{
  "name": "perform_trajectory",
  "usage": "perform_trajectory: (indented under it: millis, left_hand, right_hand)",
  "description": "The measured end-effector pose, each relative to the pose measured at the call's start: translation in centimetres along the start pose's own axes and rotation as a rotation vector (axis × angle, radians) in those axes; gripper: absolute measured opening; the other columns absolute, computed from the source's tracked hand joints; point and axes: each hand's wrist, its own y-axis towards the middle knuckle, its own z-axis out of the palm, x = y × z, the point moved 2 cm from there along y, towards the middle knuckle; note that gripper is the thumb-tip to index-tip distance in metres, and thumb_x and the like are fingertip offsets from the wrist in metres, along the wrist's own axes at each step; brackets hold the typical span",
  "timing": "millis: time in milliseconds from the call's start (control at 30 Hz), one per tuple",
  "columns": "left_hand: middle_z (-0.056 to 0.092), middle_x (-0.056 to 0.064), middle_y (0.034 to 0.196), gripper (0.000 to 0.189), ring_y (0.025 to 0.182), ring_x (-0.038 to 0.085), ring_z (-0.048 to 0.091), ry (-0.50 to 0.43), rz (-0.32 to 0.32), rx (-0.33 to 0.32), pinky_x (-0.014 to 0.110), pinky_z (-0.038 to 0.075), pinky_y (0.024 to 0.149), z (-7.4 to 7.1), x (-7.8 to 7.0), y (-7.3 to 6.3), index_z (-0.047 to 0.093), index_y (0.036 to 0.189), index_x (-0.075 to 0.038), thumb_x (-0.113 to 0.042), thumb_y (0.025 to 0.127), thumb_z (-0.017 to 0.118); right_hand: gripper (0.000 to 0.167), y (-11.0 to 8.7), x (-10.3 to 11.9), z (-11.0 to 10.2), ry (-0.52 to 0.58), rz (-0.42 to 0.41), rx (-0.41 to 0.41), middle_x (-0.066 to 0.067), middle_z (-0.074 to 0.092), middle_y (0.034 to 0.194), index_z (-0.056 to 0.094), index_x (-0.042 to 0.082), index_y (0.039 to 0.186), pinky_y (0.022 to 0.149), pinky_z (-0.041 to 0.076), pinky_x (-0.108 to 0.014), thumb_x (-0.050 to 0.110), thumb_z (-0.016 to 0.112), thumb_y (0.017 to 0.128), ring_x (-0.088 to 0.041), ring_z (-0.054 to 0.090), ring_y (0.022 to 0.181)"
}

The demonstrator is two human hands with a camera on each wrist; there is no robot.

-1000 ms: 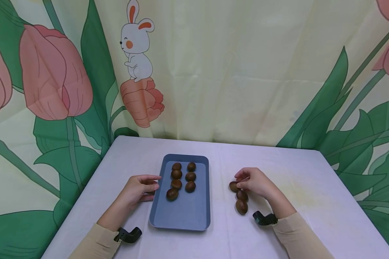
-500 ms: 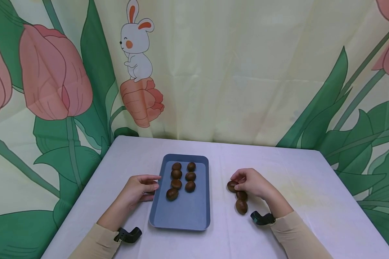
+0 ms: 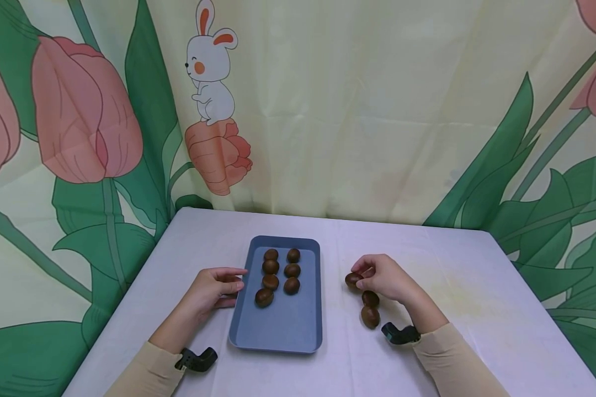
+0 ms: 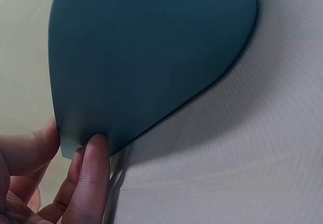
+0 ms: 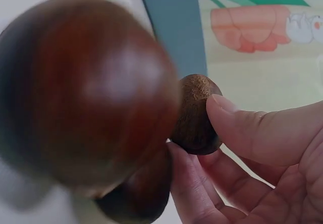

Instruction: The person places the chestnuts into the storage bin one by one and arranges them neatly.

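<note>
In the head view my right hand (image 3: 386,277) pinches a brown chestnut (image 3: 354,280) between thumb and fingers, right of the tray. The right wrist view shows that chestnut (image 5: 194,115) with its rough pale base turned to the thumb. Just below the hand two more chestnuts (image 3: 370,316) lie touching on the cloth; one looms large and blurred in the right wrist view. My left hand (image 3: 213,289) holds the left edge of a blue-grey tray (image 3: 280,333), thumb at the rim and fingertips against the outer wall (image 4: 151,57). Several chestnuts (image 3: 292,271) form two columns in the tray.
A white cloth (image 3: 457,298) covers the table. Behind it hangs a curtain (image 3: 357,110) printed with tulips, a rabbit and a carrot. Each wrist carries a small black camera (image 3: 197,360).
The right hand has moved slightly left with its chestnut, which now sits apart from the two below it. The left hand and the tray have stayed put.
</note>
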Motion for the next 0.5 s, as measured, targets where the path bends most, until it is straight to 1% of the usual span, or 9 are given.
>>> perform_trajectory:
  millis: [133,300,500]
  left_hand:
    - [0.071,0.009,0.110,0.039,0.088,0.017,0.076,0.001,0.000,0.002,0.037,0.068,0.074,0.0,0.0,0.0,0.074,0.135,-0.004,-0.003,0.096,0.079]
    - [0.071,0.009,0.109,0.039,0.088,0.017,0.076,0.000,0.006,0.005,0.037,0.068,0.074,0.0,0.0,0.0,0.074,0.135,-0.003,-0.003,0.097,0.078]
    - [0.071,0.008,0.109,0.039,0.088,0.016,0.076,-0.004,0.008,0.009,0.036,0.068,0.074,0.0,0.0,0.0,0.074,0.136,-0.003,-0.003,0.097,0.078]
  right_hand:
    - [0.022,-0.1,1.0,0.1,0.023,0.013,0.006,-0.006,0.077,0.103,0.076,0.010,0.108,0.081,0.056,-0.032,0.001,0.081,0.089,-0.019,0.071,0.093]
    - [0.021,-0.2,2.4,0.3,0.052,0.007,0.017,-0.006,0.077,0.104,0.077,0.011,0.108,0.080,0.057,-0.033,0.002,0.082,0.089,-0.021,0.071,0.096]
    - [0.020,-0.3,4.2,1.0,0.050,-0.002,0.027,-0.002,0.077,0.103,0.078,0.015,0.106,0.083,0.055,-0.035,0.004,0.083,0.090,-0.020,0.070,0.098]
